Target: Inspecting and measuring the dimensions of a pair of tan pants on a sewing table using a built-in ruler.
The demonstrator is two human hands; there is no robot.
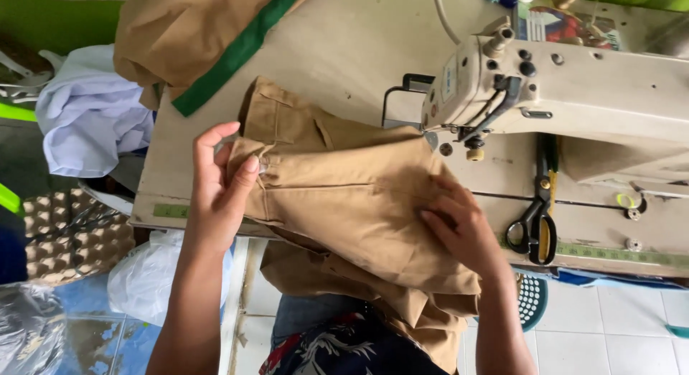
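Cream-coloured and worn, the sewing table [344,52] fills the middle of the frame, with white floor tiles at the lower right and green walls along the top edge. At the upper right stands the off-white industrial sewing machine [574,88]; black-handled scissors [535,228] lie on its bed beside a green measuring tape [617,254] that runs along the table's front edge.

In the centre lies the tan cotton garment [344,195], folded, with a stitched seam running across it and what looks like a waistband or pocket flap toward the upper left; its lower part hangs off the table edge onto the person's lap. The left hand [219,185] pinches the garment's left edge, thumb on top and fingers curled behind the fold. The right hand [463,228] presses flat on the cloth at its right side, fingers together, just short of the needle area.

As to progress, the cloth is not under the presser foot, so no stitching is under way at this instant; the seams already visible suggest some sewing is done, and the piece seems to be held for folding or checking.

At the upper left, another tan cloth with a green band [208,38] is heaped on the table, a pale blue shirt [90,113] lies left of it, and a clear plastic bag [143,278] sits on the floor below.
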